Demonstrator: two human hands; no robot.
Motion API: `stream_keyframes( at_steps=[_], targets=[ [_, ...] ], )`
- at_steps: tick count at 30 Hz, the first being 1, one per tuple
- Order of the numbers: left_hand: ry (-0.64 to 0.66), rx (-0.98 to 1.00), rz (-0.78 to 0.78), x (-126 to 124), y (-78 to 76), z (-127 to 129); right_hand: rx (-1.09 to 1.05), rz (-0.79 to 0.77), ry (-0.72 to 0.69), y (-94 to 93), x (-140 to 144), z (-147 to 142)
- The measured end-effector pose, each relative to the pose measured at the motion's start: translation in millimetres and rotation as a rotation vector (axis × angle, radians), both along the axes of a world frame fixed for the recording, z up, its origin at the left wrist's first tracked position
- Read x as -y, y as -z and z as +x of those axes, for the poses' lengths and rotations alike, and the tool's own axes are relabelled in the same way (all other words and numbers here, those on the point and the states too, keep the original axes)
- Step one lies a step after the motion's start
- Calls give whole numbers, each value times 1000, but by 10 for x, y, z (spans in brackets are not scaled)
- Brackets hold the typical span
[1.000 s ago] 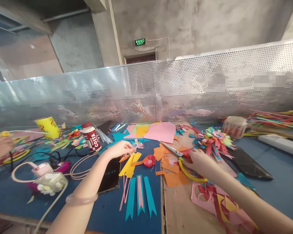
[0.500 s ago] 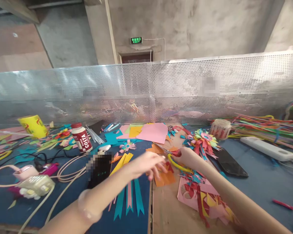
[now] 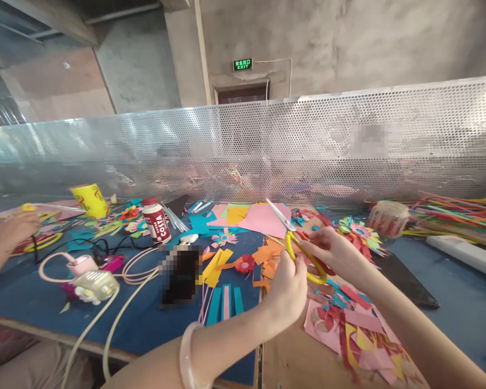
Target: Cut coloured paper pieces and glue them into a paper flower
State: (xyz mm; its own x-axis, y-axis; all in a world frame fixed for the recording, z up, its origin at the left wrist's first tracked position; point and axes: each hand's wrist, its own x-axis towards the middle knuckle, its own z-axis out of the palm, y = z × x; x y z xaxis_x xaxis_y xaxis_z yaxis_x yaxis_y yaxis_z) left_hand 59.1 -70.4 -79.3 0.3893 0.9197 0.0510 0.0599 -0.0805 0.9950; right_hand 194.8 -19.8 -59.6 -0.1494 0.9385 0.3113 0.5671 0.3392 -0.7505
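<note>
Blue-topped craft bench [image 3: 44, 302] under a perforated metal screen [image 3: 348, 146]. Nearest, left hand [image 3: 289, 286] curled shut just below the scissors [image 3: 294, 237], contents hidden. Right hand [image 3: 334, 251] clamped on their yellow handles, blades tilted up and leftward. Beyond the scissors, pink paper [image 3: 263, 219]; far left of them, Costa bottle [image 3: 156, 220].

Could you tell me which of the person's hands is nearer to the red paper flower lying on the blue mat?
Left. The left hand hovers just right of the red paper flower, while the right hand grips the yellow scissors farther right.
</note>
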Motion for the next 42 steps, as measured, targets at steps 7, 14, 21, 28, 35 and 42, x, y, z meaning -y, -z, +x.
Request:
stream_keyframes(
  at_steps=[7,14,21,28,35,42],
  targets=[
    [-126,-316,286,380,-12,-162,263,206,-90,-242,308,49],
    [-104,-491,387,449,-333,-128,285,338,2,-318,331,57],
    [-93,-782,378,-178,-683,-1337,-180,411,142,-367,242,379],
    [37,-1044,300,-631,-73,-1799,-408,152,86,108,16,415],
    [76,-1072,194,-873,-358,-1789,-397,107,94,238,51,387],
    [111,-1113,307,-1471,-240,-886,-412,25,60,312,43,333]
  ],
)
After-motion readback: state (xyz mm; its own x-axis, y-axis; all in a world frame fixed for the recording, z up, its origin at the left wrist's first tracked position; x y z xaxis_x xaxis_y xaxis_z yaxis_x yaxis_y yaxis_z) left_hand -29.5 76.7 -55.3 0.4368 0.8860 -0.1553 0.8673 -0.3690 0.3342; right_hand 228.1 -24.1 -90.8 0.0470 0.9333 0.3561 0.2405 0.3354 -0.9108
